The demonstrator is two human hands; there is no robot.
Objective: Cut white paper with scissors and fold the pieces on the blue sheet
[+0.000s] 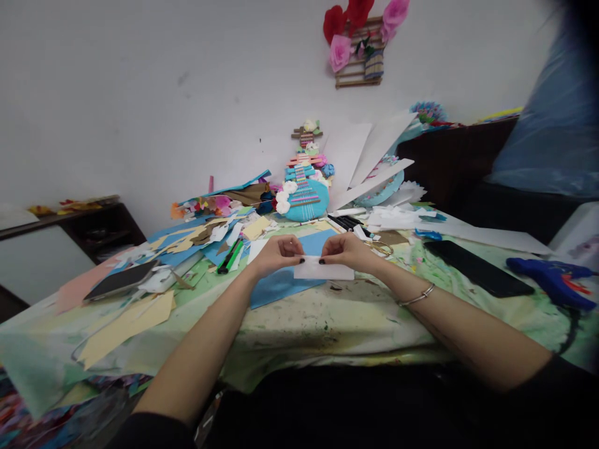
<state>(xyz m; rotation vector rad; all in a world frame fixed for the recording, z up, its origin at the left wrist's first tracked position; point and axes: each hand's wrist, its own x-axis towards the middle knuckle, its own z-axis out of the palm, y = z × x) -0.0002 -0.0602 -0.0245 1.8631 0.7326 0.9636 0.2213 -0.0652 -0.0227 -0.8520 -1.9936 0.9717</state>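
Observation:
A small strip of white paper [334,272] is held level between my two hands, above a blue sheet [281,288] on the table. My left hand [279,254] pinches its top edge at the left, thumb against fingers. Close beside it, my right hand [345,251] pinches the same edge further right, and a bracelet circles that wrist. The two hands are a short gap apart. Part of the blue sheet is hidden by the paper and hands.
Paper scraps [187,240] and a green cutter [230,255] lie left. On the right are a black phone [477,268], a blue glue gun [552,280] and black pens [349,223]. A turquoise guitar-shaped craft [306,202] stands at the back. A dark tablet [122,279] lies far left.

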